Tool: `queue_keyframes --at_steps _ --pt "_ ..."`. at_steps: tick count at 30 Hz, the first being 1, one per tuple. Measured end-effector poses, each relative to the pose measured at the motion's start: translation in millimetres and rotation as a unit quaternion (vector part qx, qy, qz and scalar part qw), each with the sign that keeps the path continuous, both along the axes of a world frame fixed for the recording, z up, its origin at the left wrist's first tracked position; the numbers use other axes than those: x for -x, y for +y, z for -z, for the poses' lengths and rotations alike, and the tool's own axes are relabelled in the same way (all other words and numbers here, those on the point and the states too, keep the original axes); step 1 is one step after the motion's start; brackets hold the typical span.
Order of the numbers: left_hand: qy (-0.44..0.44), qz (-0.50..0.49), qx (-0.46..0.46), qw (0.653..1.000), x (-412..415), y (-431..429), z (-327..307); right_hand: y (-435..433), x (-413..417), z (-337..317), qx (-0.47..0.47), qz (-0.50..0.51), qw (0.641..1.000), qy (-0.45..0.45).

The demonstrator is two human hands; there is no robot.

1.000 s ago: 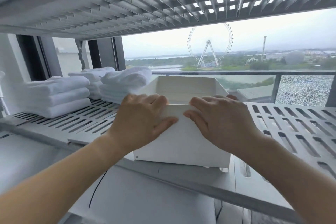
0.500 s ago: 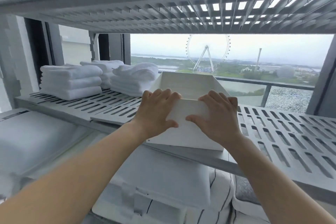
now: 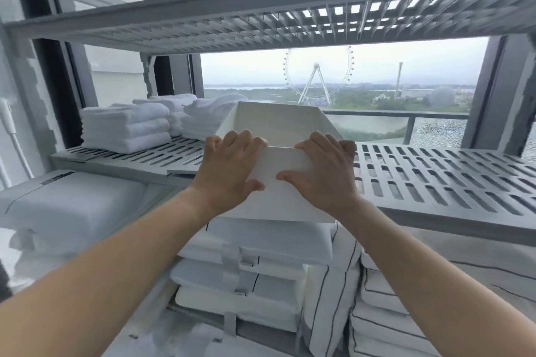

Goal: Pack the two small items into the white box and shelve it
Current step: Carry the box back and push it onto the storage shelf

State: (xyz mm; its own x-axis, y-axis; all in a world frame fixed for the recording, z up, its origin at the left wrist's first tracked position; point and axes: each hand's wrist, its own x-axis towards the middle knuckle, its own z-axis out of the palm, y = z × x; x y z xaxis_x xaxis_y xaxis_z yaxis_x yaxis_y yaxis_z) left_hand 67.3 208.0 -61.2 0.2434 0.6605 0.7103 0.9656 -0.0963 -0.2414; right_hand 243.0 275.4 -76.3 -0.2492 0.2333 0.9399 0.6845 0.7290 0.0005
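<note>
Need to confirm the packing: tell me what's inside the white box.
Only the bare inner back wall of the white box shows. Its front wall and both hands, left and right, hide the bottom, so any contents are unseen.

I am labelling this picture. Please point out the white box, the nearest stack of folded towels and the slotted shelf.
white box (image 3: 285,174): head view, near wall between the hands.
folded towels (image 3: 126,127): head view, stack's front face.
slotted shelf (image 3: 443,180): head view, bare deck right of the box.
</note>
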Motion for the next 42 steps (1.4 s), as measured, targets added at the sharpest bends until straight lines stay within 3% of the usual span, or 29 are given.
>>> queue_keyframes --at_steps 9,19,31,42 --pt "0.016 -0.034 -0.012 0.999 45.4 -100.5 -6.0 -67.8 49.1 -6.6 -0.035 -0.088 0.996 -0.010" --pt "-0.011 -0.217 0.000 0.976 118.3 -281.7 7.0 -189.2 172.5 4.2 -0.048 -0.266 0.963 -0.012" --pt "-0.010 -0.468 0.004 0.884 133.5 -531.8 23.9 -397.8 292.4 27.2 -0.034 -0.533 0.846 -0.010" --pt "0.049 -0.663 0.001 0.747 112.4 -722.8 18.4 -601.2 359.8 22.6 -0.031 -0.714 0.700 0.013"
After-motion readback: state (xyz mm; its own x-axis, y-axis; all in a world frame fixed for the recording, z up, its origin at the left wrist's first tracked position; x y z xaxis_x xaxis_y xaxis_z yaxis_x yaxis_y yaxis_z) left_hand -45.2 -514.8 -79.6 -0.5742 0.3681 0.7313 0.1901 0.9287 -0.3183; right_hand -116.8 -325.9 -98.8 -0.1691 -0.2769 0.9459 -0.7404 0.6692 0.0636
